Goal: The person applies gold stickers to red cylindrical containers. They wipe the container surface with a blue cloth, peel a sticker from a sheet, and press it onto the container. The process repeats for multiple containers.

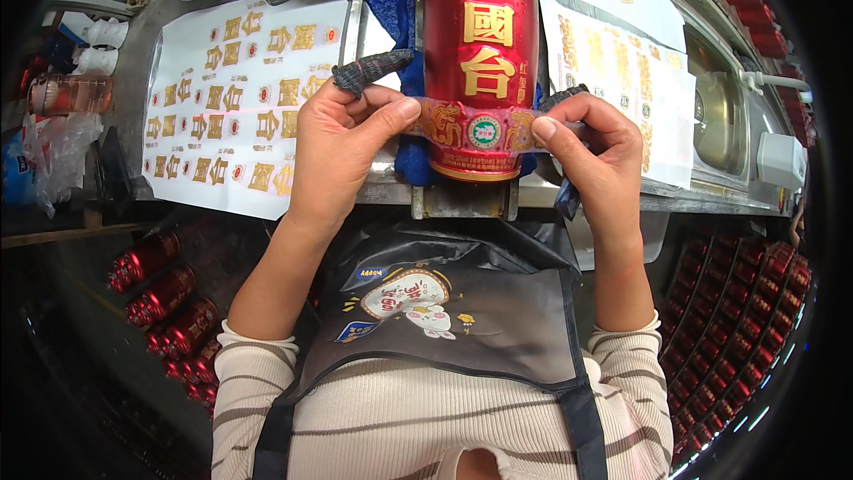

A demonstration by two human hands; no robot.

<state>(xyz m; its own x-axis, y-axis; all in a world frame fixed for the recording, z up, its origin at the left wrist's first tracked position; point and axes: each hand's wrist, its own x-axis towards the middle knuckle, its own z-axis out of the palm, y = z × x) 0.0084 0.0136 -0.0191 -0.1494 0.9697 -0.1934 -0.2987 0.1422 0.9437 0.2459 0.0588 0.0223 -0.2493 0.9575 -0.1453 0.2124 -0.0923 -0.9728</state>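
A shiny red bottle [449, 53] with raised gold characters lies on its back in a stand on the bench, neck pointing away from me. Across its lower part stretches a thin see-through decal strip [444, 124] with gold patterns and a green round emblem. My left hand [342, 124] pinches the strip's left end between thumb and forefinger. At the other end, my right hand [595, 138] pinches it the same way. Dark fabric covers a finger on each hand; the left finger cover [373, 69] shows best. Whether the strip touches the bottle all along cannot be made out.
A white decal sheet [240, 107] with gold characters lies on a tray at left; more decal sheets [613, 80] lie at right beside a metal basin [718, 116]. Blue cloth [410, 156] sits under the bottle. Red bottles [164, 293] stand below on both sides.
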